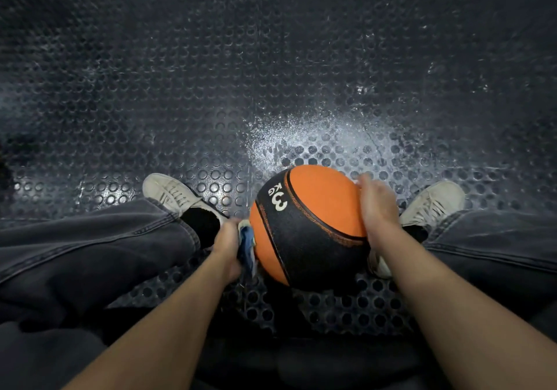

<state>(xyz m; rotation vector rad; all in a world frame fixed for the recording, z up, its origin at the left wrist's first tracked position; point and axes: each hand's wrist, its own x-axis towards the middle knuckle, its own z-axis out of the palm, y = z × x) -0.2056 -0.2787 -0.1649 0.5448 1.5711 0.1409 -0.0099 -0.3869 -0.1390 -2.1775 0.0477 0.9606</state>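
Medicine ball (310,227), orange and black and marked "3 KG", sits between the person's knees, held from both sides. The left hand (227,243) grips a blue cloth (247,246) against its left flank. The right hand (378,205) lies flat on its right flank, fingers straight. Beyond, two pale shoes (168,192) stand on the studded dark floor (271,73), where a whitish patch (316,136) spreads.

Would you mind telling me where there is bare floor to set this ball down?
Bare and wide: the studded floor beyond the left shoe and right shoe. A narrow strip lies between the left shoe and the ball. Crowded around the ball: cloth, left hand, right hand.
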